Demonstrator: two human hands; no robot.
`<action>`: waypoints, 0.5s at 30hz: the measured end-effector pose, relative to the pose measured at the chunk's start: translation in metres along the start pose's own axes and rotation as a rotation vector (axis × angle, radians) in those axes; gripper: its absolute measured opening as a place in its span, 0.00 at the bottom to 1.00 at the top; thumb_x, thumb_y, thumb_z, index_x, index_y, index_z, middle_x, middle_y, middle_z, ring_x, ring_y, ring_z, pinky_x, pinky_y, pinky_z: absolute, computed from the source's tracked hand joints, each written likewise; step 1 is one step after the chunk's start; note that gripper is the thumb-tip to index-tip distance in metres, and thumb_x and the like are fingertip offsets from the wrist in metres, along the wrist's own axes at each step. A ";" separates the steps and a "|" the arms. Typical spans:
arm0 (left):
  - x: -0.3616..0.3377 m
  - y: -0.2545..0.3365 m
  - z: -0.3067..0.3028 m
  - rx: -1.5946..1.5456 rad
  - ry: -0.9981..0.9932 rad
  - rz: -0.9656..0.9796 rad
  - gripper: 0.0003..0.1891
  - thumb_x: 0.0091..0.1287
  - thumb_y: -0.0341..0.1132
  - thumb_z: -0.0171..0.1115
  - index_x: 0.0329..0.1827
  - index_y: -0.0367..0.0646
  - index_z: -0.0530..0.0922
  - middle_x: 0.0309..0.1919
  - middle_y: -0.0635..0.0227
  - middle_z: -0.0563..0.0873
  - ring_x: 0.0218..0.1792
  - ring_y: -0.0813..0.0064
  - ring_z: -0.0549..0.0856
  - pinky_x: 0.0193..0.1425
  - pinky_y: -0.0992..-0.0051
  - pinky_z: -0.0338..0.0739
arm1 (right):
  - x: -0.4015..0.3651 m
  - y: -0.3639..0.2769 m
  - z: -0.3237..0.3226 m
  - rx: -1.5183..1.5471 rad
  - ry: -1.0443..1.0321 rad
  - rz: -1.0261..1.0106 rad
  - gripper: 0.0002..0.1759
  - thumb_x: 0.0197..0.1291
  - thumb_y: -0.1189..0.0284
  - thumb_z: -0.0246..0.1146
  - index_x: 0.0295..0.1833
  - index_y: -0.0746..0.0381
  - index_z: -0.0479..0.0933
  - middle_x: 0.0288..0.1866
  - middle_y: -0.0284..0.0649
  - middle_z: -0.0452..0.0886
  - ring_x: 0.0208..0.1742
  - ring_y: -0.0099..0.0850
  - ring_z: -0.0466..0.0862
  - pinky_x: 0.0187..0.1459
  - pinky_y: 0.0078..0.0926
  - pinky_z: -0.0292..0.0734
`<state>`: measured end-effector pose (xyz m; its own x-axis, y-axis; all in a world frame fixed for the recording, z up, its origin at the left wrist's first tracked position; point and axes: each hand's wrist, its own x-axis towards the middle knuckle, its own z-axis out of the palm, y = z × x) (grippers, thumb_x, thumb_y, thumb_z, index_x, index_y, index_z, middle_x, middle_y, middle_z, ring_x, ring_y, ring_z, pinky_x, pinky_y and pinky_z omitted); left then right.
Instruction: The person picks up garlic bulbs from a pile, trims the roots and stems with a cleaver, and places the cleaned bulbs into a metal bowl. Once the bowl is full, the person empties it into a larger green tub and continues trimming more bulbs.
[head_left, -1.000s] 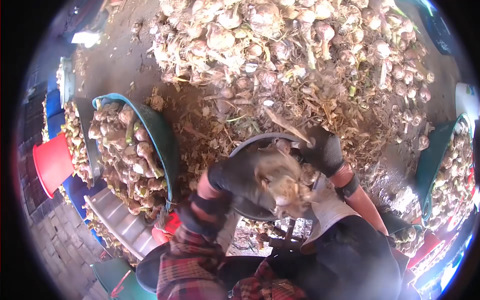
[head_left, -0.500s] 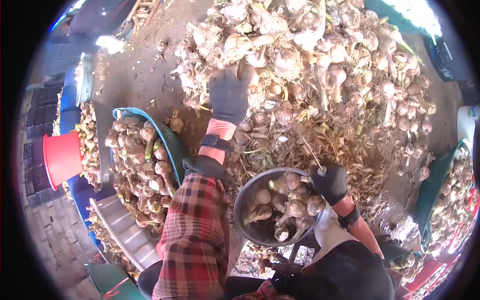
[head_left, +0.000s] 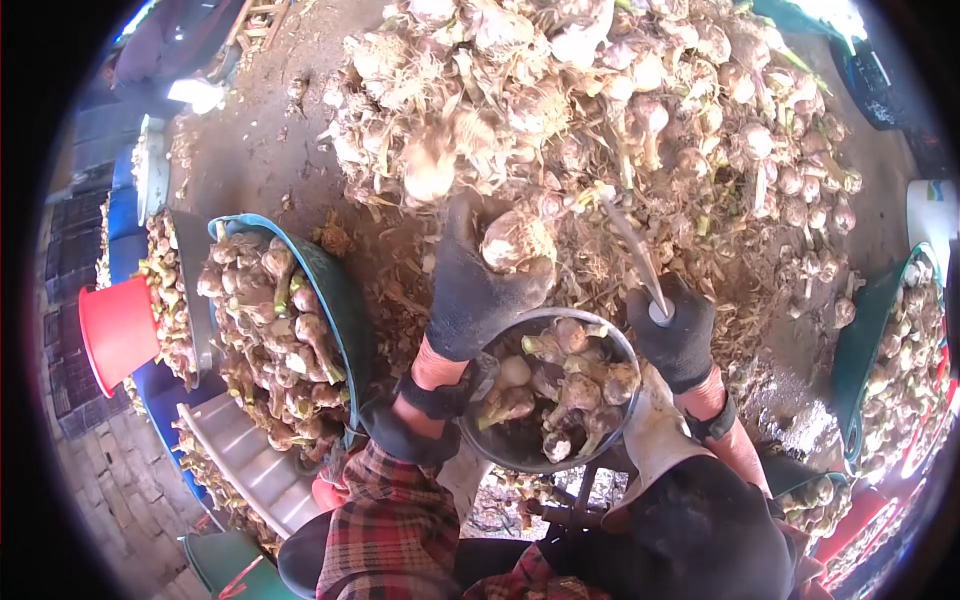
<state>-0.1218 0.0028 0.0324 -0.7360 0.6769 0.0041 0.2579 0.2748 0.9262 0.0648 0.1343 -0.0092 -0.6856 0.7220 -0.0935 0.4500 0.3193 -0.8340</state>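
Note:
A garlic bulb [head_left: 517,241] with its roots showing is in my left hand [head_left: 480,285], which wears a dark glove and has its fingers round the bulb. My right hand [head_left: 672,330], gloved too, is closed on the handle of a knife [head_left: 637,250] whose blade points up and to the left. Below and between both hands, a round dark bowl [head_left: 482,440] holds several trimmed bulbs. Just beyond the hands lies a large heap of garlic [head_left: 650,120] with dry stalks and roots.
On the left stand a teal tub [head_left: 350,350] full of bulbs, a red bucket [head_left: 118,335] and a grey crate [head_left: 240,460]. A green tub [head_left: 862,380] with garlic stands at the right. Dry leaf scraps lie on the ground [head_left: 240,170].
My left hand has drawn back from the heap towards the bowl, now with a bulb in it. The knife in my right hand has turned so that its blade shows more fully.

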 end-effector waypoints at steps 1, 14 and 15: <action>-0.005 -0.002 0.008 -0.118 0.008 -0.059 0.27 0.47 0.27 0.73 0.50 0.37 0.71 0.40 0.66 0.81 0.40 0.77 0.81 0.46 0.75 0.78 | 0.002 -0.001 -0.003 -0.084 0.007 -0.267 0.08 0.50 0.72 0.67 0.27 0.62 0.76 0.25 0.44 0.78 0.24 0.42 0.82 0.24 0.35 0.75; -0.055 -0.049 0.024 -0.347 -0.186 -0.115 0.36 0.68 0.49 0.56 0.73 0.38 0.57 0.68 0.54 0.66 0.65 0.58 0.72 0.69 0.55 0.66 | 0.004 -0.016 -0.007 -0.236 -0.224 -0.463 0.14 0.44 0.68 0.67 0.36 0.60 0.74 0.31 0.43 0.75 0.25 0.43 0.80 0.24 0.38 0.75; -0.057 -0.054 0.026 -0.332 -0.179 -0.058 0.35 0.72 0.51 0.51 0.75 0.40 0.55 0.70 0.54 0.66 0.64 0.57 0.73 0.69 0.52 0.68 | 0.003 -0.013 -0.006 -0.249 -0.227 -0.450 0.14 0.43 0.67 0.68 0.36 0.60 0.74 0.32 0.43 0.75 0.26 0.43 0.81 0.25 0.39 0.76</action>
<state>-0.0770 -0.0330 -0.0276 -0.6149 0.7834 -0.0904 -0.0190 0.0999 0.9948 0.0601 0.1360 0.0048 -0.9350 0.3392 0.1040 0.1872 0.7207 -0.6675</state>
